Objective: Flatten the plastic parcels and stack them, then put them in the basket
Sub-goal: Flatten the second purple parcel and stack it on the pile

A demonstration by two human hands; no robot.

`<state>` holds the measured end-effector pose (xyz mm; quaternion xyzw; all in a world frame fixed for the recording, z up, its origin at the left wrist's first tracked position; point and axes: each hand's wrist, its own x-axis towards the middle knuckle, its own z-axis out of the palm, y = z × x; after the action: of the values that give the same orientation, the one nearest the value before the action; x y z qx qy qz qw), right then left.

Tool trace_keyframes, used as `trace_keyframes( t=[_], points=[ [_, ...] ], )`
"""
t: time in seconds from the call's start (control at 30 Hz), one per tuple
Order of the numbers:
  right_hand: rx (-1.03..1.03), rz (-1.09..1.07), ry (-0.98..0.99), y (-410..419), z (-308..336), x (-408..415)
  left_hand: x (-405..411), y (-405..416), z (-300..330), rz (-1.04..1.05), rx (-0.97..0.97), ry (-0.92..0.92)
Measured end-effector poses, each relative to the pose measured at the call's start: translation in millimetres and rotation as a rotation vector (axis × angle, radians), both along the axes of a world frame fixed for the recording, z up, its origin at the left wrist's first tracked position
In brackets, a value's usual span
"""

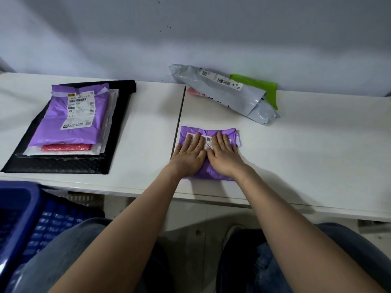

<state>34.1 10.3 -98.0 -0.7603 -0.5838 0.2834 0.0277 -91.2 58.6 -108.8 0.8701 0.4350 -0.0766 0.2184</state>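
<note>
The left hand (189, 153) and right hand (222, 155) lie flat, fingers spread, gripping nothing, pressing a purple parcel (230, 135) at the table's (317, 155) near edge. Trapped air could spring it back or slide it off. The stack (69, 123) lies left, unflattened parcels (230, 96) behind, basket (23, 210) below; nothing blocks the way.

Worktop (306, 149): white, two slabs butted together, a dark seam (179, 115) running front to back between them.
Wall (190, 34): pale blue-grey, plain, a few small dark specks high up.
Floor (196, 220): light, seen under the worktop's front edge.
Jeans (55, 256): blue denim, both knees at the bottom edge.
</note>
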Motion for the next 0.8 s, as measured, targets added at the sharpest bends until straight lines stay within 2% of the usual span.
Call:
trace_keyframes(
  t=[0.13,0.23,0.3,0.4,0.53,0.6,0.7,0.8],
  points=[
    [0.006,-0.004,0.022,2,-3,2,-1,0,-3,-0.069,0.039,0.066],
    [0.035,-0.006,0.042,1,-4,2,-3,-1,-7,-0.069,0.077,0.048],
    [0.075,-0.008,0.064,0,-2,2,-2,-4,-5,0.017,0.047,-0.066],
    [0.123,-0.011,0.083,-1,8,4,2,-2,9,0.303,-0.059,-0.356],
    [0.226,-0.068,-0.076,-2,33,6,1,4,23,0.463,-0.13,-0.494],
    [0.145,-0.104,-0.075,-1,46,9,1,7,23,0.533,-0.127,-0.514],
    [-0.181,-0.011,-0.002,-2,58,13,-3,13,23,0.638,-0.097,-0.516],
    [-0.212,0.141,-0.083,-7,57,12,-7,16,27,0.682,-0.155,-0.552]
  ],
)
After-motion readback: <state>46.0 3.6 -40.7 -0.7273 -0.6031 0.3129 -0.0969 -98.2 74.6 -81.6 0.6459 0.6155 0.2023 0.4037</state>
